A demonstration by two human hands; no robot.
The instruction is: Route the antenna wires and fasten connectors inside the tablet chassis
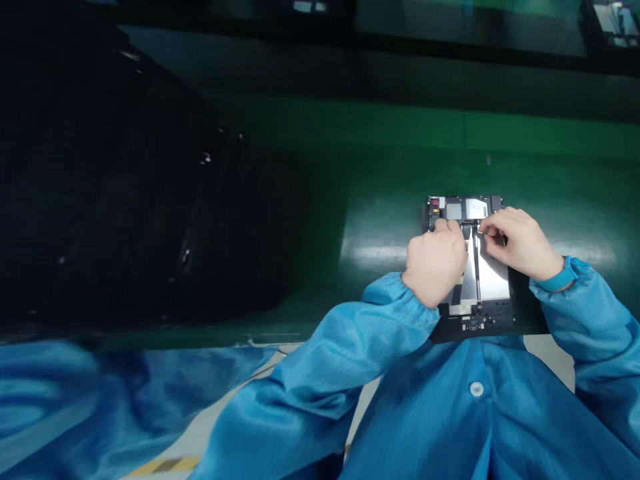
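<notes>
My left hand (435, 263) curls over the middle of a black-framed open tablet body with silver foil panels (493, 277), its fingertips pressed down on it. My right hand (513, 243) reaches in from the other side, fingertips drawn together near a narrow black strip (475, 267), though I cannot tell what they pinch. The tablet lies flat on a glossy green anti-static mat (400, 173), just in front of my blue smock (425, 413).

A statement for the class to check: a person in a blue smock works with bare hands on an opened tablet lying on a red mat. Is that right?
No: the mat is green, not red, as the head view shows. The rest stands: a person in a blue smock works with bare hands, the left hand and right hand, on an opened tablet.
</notes>
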